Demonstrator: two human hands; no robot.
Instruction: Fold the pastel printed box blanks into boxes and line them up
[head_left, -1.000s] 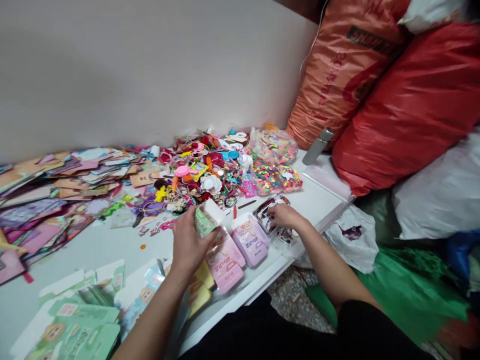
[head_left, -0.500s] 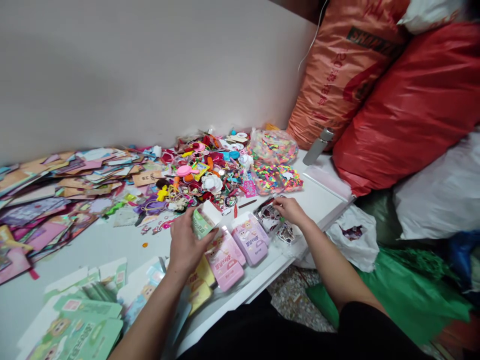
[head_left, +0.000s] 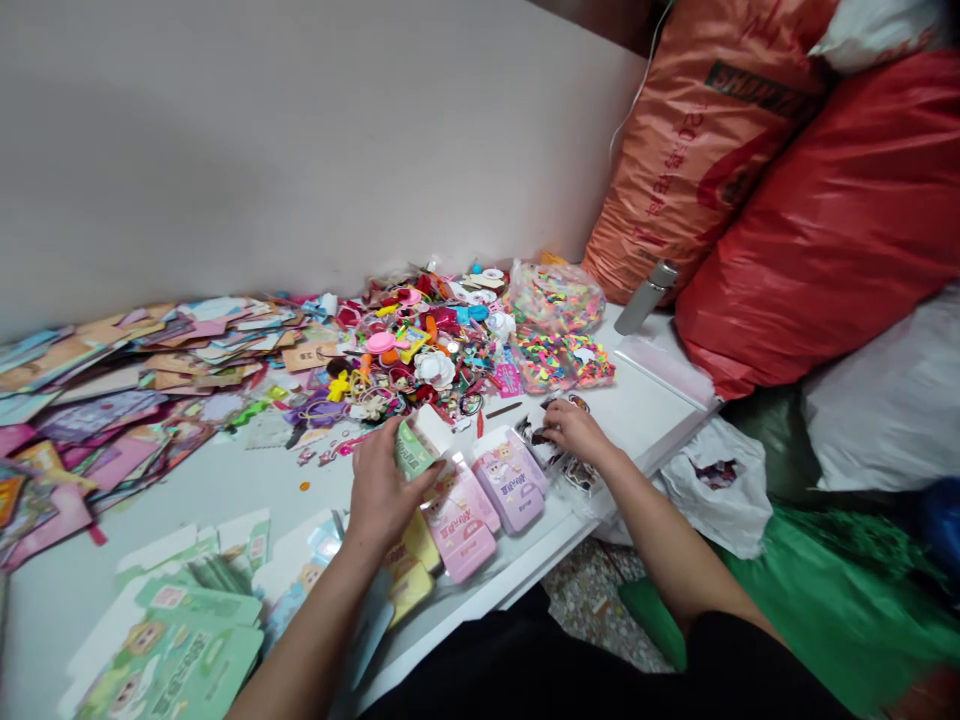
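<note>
My left hand [head_left: 386,487] is shut on a small green-and-white box [head_left: 415,447], which has an open white flap at its top end. Just right of that hand lie several pink printed boxes, one [head_left: 457,525] and another [head_left: 508,480]. Yellow boxes [head_left: 410,572] sit under them near the table edge. My right hand [head_left: 574,433] grips a clear plastic packet of printed pieces [head_left: 551,445], its fingers curled down on it. Flat green printed box blanks [head_left: 172,645] lie at the lower left.
Behind my hands is a heap of colourful hair accessories [head_left: 427,345], with bags of neon bands [head_left: 556,305] beside it. Printed cards [head_left: 127,400] spread left along the white table [head_left: 225,480]. A steel bottle [head_left: 645,297] and large orange [head_left: 697,150] and red sacks [head_left: 817,220] stand right.
The whole scene sits slightly further right in the view. My left hand keeps the box, and my right fingers have dropped a little lower onto the packet.
</note>
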